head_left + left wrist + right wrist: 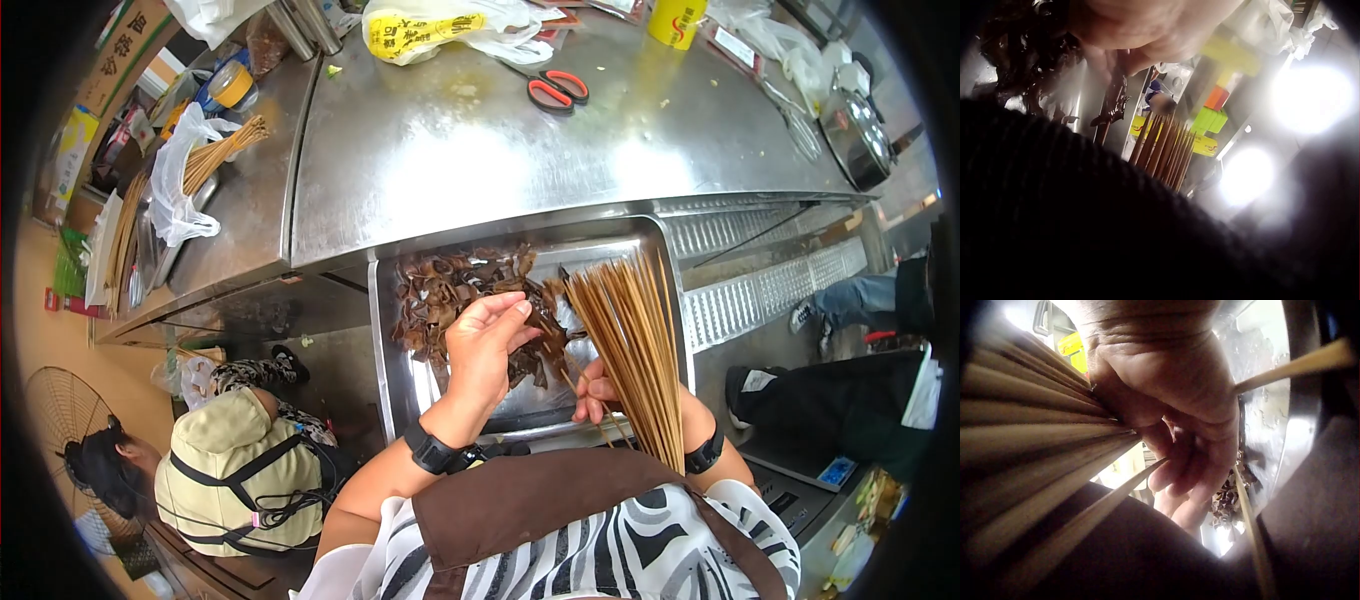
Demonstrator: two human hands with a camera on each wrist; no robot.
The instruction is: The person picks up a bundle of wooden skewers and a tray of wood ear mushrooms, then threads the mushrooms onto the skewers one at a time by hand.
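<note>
In the head view my left hand (482, 345) is over a steel tray (525, 425) of dark, wet wood ear fungus (440, 290). The left wrist view shows its fingertips pinching a piece of wood ear fungus (1113, 103), with a thin skewer (1102, 133) running out below. My right hand (597, 390) grips a thick fan of bamboo skewers (630, 340) at the tray's right side. Seen from the right wrist, the bundle (1041, 431) spreads left of curled fingers (1194, 469), while a few single skewers (1250, 531) stick out separately.
Beyond the tray is a steel counter (400, 180) with red-handled scissors (555, 92), a yellow-printed plastic bag (420, 35) and a yellow can (677, 22). More skewers (225, 150) lie at the left. A person (240, 465) sits lower left; another person's legs (850, 305) show at right.
</note>
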